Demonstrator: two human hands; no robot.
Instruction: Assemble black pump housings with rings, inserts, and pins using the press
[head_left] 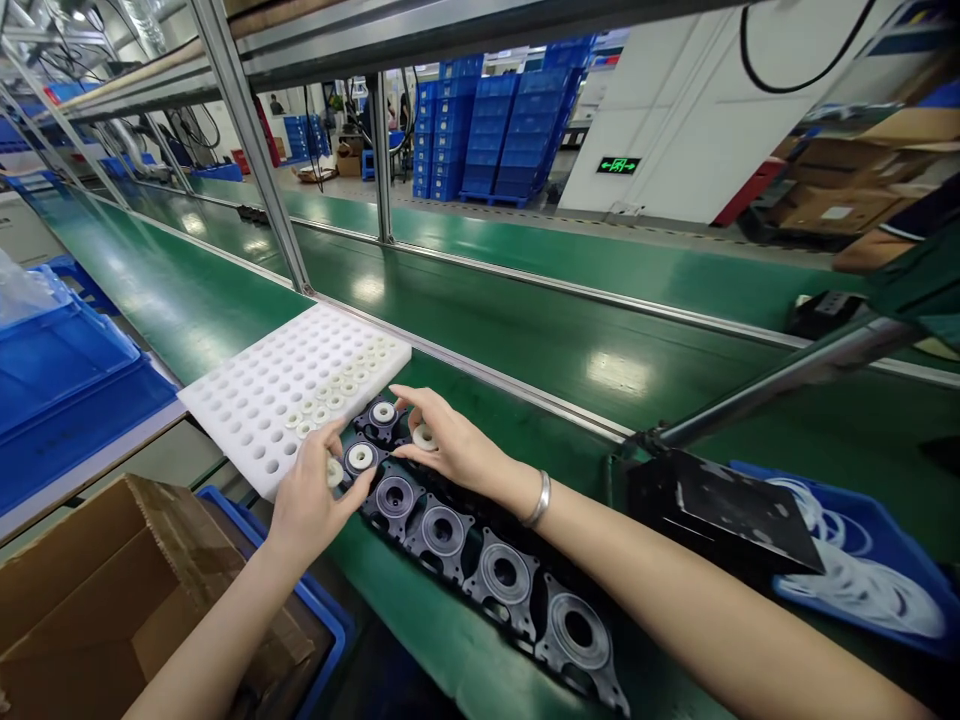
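My left hand (311, 500) curls at the near side of a black tray (427, 572), a white ring (334, 471) tucked against its fingers. Its thumb and fingertips are around a dark round part holding a seated white ring (361, 457). Across the tray, my right hand (450, 445) keeps another white ring (424, 437) in its curled fingers. Its index finger and thumb are apart, close to the end part, which has a white ring (384, 412) in its centre. Further dark round frames (442, 530) with bare centres line the tray towards me.
A white perforated block (262, 385) lies left of the tray, several rings in its right-hand rows. Green belts (525, 290) run behind a metal rail. A cardboard box (82, 590) and blue bins (67, 360) stand left. White rings fill a blue bin (922, 560) at right, beside a black box (727, 510).
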